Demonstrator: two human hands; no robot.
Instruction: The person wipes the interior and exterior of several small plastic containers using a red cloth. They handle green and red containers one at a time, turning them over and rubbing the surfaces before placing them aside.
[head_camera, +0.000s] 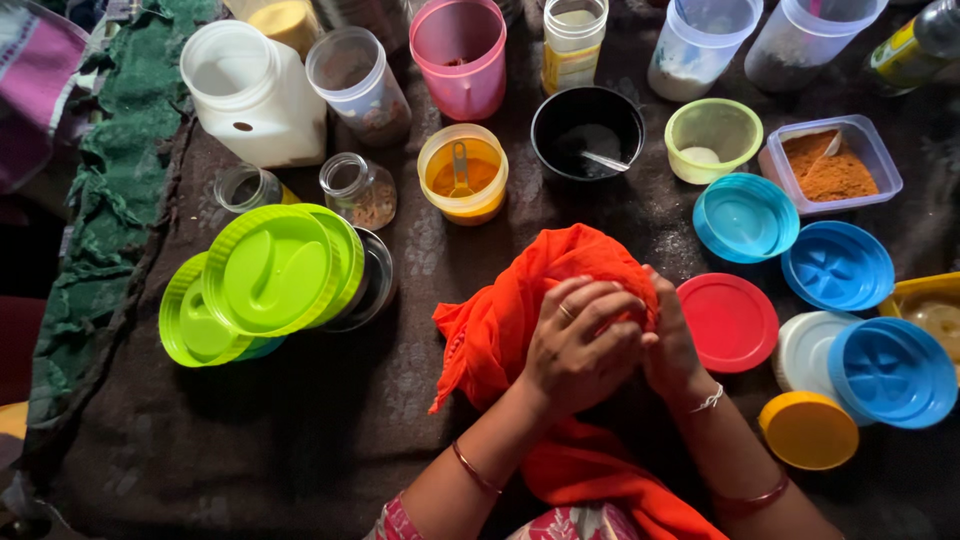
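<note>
Sat over a big dark brown cloth (300, 440) that covered the whole work place. Had a rumpled green cloth (120, 170) along the far left edge. Looked dim all around, with deep shadow near the bottom.

Was crowded with tubs and lids. Stood at the back: a white plastic jar (255, 95), a pink jug (462, 55), and clear tubs with white powder (695, 50). Came next, closer in: a yellow tub (462, 175) with a spoon inside, a black bowl (587, 130), a light green cup (713, 140), and a clear box of orange-brown spice (830, 165). Lay on the left: two bright green lids (265, 275), stacked and leaning. Lay on the right: a red lid (730, 322), blue lids (838, 265), and a small yellow lid (808, 430).

Held in the middle, near the front: an orange cloth (560, 270), bright, soft and full of folds. Ran long from the bunched top down toward the body, with the loose end trailing to the bottom edge. Pointed its round bunched end away, toward the black bowl.

Gripped the bunched part with the left hand (578, 345), fingers curled tight, a ring showing. Pressed close beside it with the right hand (672, 345), also closed on the cloth. Touched each other at the fingers.
</note>
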